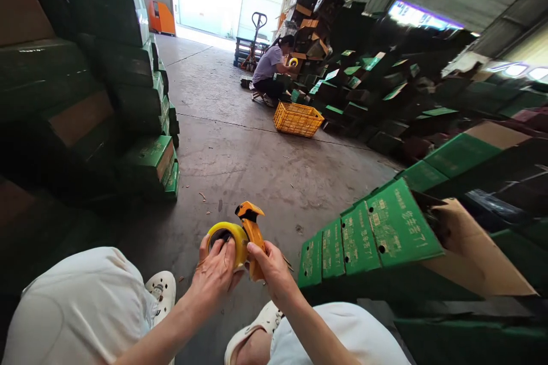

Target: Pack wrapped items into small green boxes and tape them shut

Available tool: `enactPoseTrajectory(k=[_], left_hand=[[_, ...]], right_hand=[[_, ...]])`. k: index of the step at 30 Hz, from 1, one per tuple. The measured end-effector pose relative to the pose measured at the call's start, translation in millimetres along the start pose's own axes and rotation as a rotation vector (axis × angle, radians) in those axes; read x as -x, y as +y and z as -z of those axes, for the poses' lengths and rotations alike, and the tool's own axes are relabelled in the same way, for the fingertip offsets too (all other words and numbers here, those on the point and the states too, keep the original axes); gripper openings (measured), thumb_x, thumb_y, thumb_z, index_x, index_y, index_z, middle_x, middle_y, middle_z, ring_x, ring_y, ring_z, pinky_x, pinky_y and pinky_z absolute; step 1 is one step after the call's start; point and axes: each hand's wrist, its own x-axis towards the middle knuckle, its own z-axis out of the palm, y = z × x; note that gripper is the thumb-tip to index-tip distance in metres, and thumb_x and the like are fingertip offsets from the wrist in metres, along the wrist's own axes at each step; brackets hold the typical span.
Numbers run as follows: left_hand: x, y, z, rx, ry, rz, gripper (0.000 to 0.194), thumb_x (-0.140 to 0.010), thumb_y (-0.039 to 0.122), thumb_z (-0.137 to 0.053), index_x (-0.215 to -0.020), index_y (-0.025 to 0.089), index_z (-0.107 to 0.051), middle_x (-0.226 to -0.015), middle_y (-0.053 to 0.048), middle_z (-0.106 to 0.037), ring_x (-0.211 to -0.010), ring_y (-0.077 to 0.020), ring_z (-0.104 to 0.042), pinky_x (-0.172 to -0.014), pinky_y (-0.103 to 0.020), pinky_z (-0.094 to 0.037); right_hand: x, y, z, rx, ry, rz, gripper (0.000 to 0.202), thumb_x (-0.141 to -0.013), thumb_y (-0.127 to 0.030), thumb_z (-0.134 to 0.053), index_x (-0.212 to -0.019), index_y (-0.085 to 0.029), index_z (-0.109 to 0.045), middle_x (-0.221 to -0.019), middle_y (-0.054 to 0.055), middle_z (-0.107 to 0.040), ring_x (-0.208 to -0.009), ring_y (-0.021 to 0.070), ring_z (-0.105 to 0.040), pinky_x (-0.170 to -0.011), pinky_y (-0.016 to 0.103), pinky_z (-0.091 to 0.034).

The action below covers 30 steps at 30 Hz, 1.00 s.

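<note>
- An orange plastic tape dispenser (252, 234), angular with a beaked top, is seen at the lower centre of the frame, above the grey, scuffed concrete floor (240, 154).
- A round roll of yellow tape (229, 238), glossy and smooth, is mounted on the dispenser's left side.
- The left hand (216, 274) is curled over the roll, fingers pressed on its face and dark core.
- The right hand (272, 268) is closed around the dispenser's handle, thumb laid along it.
- Flat green printed cardboard boxes (377, 234), matte with brown insides, are leaned at the lower right.
- A yellow lattice plastic crate (297, 118) is set on the floor at the upper centre, beside a crouched person (269, 71).
</note>
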Motion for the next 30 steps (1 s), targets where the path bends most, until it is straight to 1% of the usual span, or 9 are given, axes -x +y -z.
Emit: enactPoseTrajectory(k=[4,7,9,12,15,18,22,26,30], left_hand=[[-17.4,-15.7,52.4,0.177,-0.004,0.071,0.04,-0.096,0.051,-0.061,-0.129,0.028,-0.068,-0.129,-0.009,-0.071,-0.126,-0.0319,-0.06,-0.121,-0.058,-0.027],[-28.8,-43.2,72.4,0.417,0.041,0.35,0.064,-0.091,0.062,-0.064,-0.144,0.027,-0.059,-0.145,-0.012,-0.061,-0.137,-0.033,-0.052,-0.118,-0.052,-0.036],[-32.7,-58.6,71.4,0.677,-0.042,0.559,0.071,-0.091,0.069,-0.059,-0.145,0.022,-0.059,-0.144,-0.014,-0.062,-0.134,-0.0332,-0.056,-0.112,-0.047,-0.043],[-32.8,-64.9,58.4,1.022,-0.215,0.673,0.07,-0.093,0.073,-0.05,-0.125,0.015,-0.072,-0.121,-0.014,-0.074,-0.111,-0.0303,-0.068,-0.099,-0.04,-0.053],[-28.7,-52.2,45.9,1.056,-0.108,0.676,0.066,-0.094,0.072,-0.049,-0.109,0.014,-0.076,-0.102,-0.01,-0.078,-0.097,-0.0271,-0.07,-0.088,-0.034,-0.055],[-22.0,-33.1,39.4,0.938,0.06,0.663,0.055,-0.097,0.064,-0.052,-0.123,0.019,-0.071,-0.107,-0.006,-0.078,-0.099,-0.0245,-0.071,-0.089,-0.033,-0.054],[-16.0,-16.7,35.5,0.815,0.098,0.591,0.051,-0.101,0.058,-0.048,-0.134,0.023,-0.065,-0.114,-0.007,-0.075,-0.101,-0.0239,-0.07,-0.093,-0.035,-0.053],[-21.3,-15.4,35.4,0.958,0.009,0.635,0.058,-0.098,0.063,-0.051,-0.136,0.021,-0.063,-0.112,-0.009,-0.075,-0.101,-0.0254,-0.07,-0.089,-0.036,-0.055],[-28.1,-19.2,40.8,1.364,-0.175,0.687,0.067,-0.093,0.064,-0.06,-0.143,0.021,-0.058,-0.128,-0.01,-0.073,-0.115,-0.0272,-0.068,-0.091,-0.036,-0.057]], right_hand=[[2.6,-7.3,-0.8,-0.258,-0.114,-0.107,0.056,-0.066,-0.065,-0.085,-0.09,-0.018,-0.066,-0.088,0.006,-0.074,-0.08,0.0206,-0.069,-0.075,0.031,-0.056],[8.0,-18.3,-2.6,-0.328,-0.174,-0.143,0.052,-0.065,-0.06,-0.089,-0.084,-0.019,-0.062,-0.085,0.004,-0.072,-0.08,0.0198,-0.071,-0.08,0.032,-0.057],[12.1,-26.0,-3.8,-0.33,-0.218,-0.142,0.051,-0.066,-0.058,-0.089,-0.083,-0.019,-0.061,-0.084,0.003,-0.072,-0.083,0.0208,-0.072,-0.082,0.033,-0.058],[17.4,-35.5,-3.3,-0.321,-0.282,-0.127,0.05,-0.069,-0.058,-0.088,-0.088,-0.019,-0.063,-0.088,0.005,-0.074,-0.088,0.0237,-0.075,-0.086,0.037,-0.058],[20.1,-39.7,0.3,-0.313,-0.31,-0.097,0.049,-0.072,-0.058,-0.086,-0.092,-0.019,-0.063,-0.09,0.006,-0.075,-0.088,0.0245,-0.075,-0.087,0.04,-0.058],[20.6,-35.9,3.9,-0.301,-0.31,-0.081,0.051,-0.074,-0.06,-0.084,-0.095,-0.019,-0.063,-0.093,0.005,-0.073,-0.089,0.0231,-0.074,-0.089,0.04,-0.058],[18.8,-21.3,4.6,-0.137,-0.252,-0.078,0.062,-0.066,-0.057,-0.09,-0.108,-0.023,-0.06,-0.1,0.003,-0.07,-0.089,0.0209,-0.069,-0.077,0.033,-0.057],[14.2,-11.7,5.3,0.017,-0.176,-0.015,0.067,-0.06,-0.048,-0.094,-0.111,-0.023,-0.058,-0.088,-0.002,-0.067,-0.078,0.0174,-0.063,-0.066,0.026,-0.051],[12.3,-17.1,9.0,0.015,-0.193,0.072,0.065,-0.064,-0.043,-0.093,-0.117,-0.022,-0.06,-0.099,0.001,-0.071,-0.093,0.0219,-0.066,-0.08,0.03,-0.052]])
